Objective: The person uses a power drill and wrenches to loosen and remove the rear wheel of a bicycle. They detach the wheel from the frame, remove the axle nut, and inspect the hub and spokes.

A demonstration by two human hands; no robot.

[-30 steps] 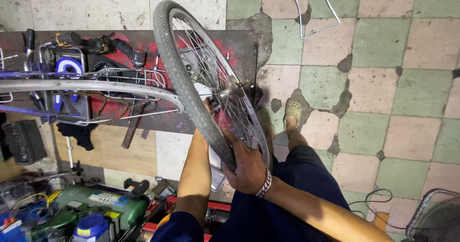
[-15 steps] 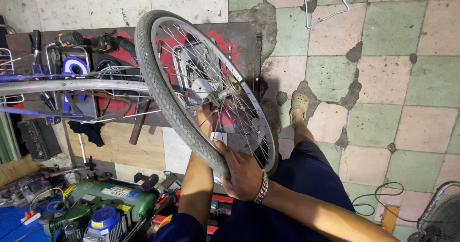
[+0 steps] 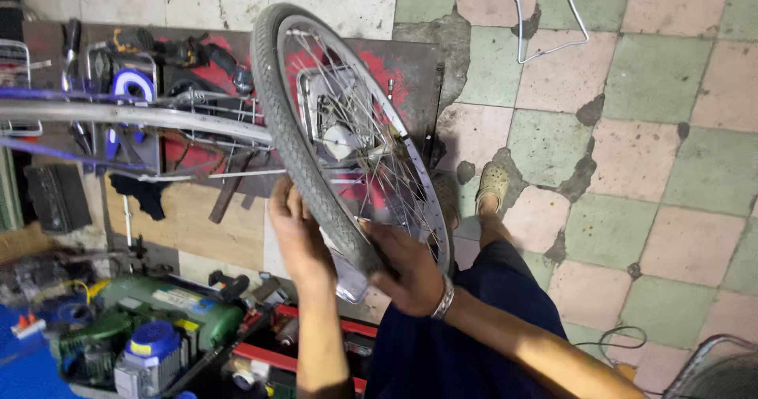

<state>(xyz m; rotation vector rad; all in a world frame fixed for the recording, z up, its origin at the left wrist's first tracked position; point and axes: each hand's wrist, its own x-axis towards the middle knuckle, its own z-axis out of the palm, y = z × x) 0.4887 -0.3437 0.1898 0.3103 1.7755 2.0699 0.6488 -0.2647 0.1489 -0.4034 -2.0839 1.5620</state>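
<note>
Worn pink and green floor tiles [image 3: 632,154], cracked and patched, lie underneath. Left hand [image 3: 298,237] presses flat, fingers together, against the ribbed black rubber tyre [image 3: 288,142]. Right hand [image 3: 410,269] curls around the lower edge of the same bicycle wheel [image 3: 347,142], whose thin shiny metal spokes [image 3: 395,186] fan upward, tilted, above both hands.

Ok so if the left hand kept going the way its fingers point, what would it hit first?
The left hand points up the picture, already against the tyre of the bicycle wheel. Going on, it would probably meet that tyre first, though depth is unclear.
</note>
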